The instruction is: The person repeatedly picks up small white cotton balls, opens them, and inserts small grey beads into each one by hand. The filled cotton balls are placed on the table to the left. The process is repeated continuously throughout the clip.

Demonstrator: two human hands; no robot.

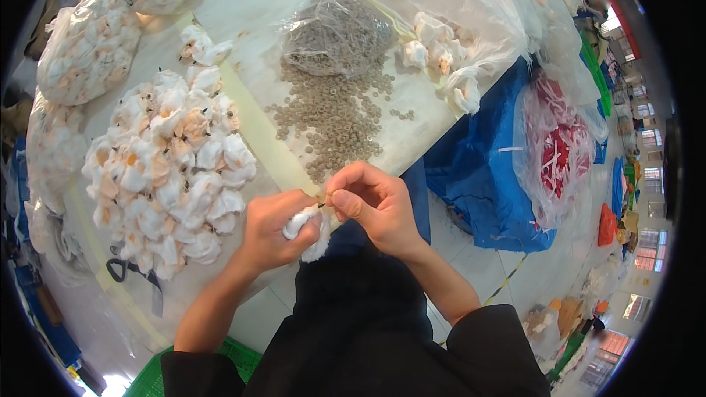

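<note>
My left hand is closed around a white fluffy plush piece, whose fur sticks out below the fingers. A small dark stem shows at the top of the plush piece. My right hand meets it there, thumb and forefinger pinched together; what lies between them is too small to make out. Just beyond my hands spreads a pile of small grey-brown rings, spilling from a clear plastic bag. To the left lies a big heap of white and peach plush pieces, several with dark stems poking out.
Filled bags of plush pieces stand at the far left. Black-handled scissors lie near the table's left edge. More plush pieces sit beside a large clear bag. A blue-covered bundle stands right; a green crate is below.
</note>
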